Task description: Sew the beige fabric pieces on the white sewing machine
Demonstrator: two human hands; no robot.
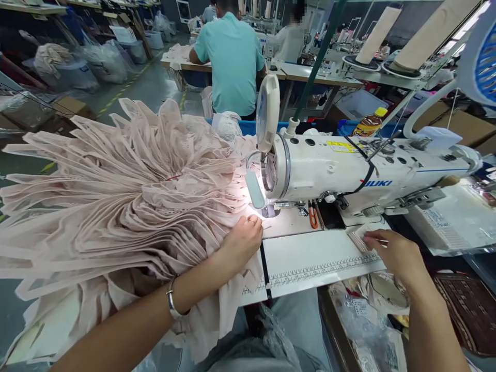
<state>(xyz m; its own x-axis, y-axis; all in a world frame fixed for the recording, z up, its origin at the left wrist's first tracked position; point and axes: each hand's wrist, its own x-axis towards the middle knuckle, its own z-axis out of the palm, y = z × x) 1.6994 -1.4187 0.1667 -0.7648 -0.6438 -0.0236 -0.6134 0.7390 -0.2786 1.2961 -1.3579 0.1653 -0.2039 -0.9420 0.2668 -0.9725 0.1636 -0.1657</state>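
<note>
A big heap of pale pink fabric pieces (127,191) covers the left of the sewing table. My left hand (242,240) rests on the heap's right edge, fingers pinching the fabric just before the needle (269,209) of a white Juki sewing machine (349,168). A bracelet sits on that wrist. My right hand (391,250) lies on the table at the right, fingertips on a small stack of labels (358,237).
A printed ruler strip (318,269) runs along the table's front. Orange snips (313,216) lie under the machine arm. A person in a teal shirt (232,57) sits ahead with back turned. Thread cones (377,33) stand at the far right; bags lie at the left.
</note>
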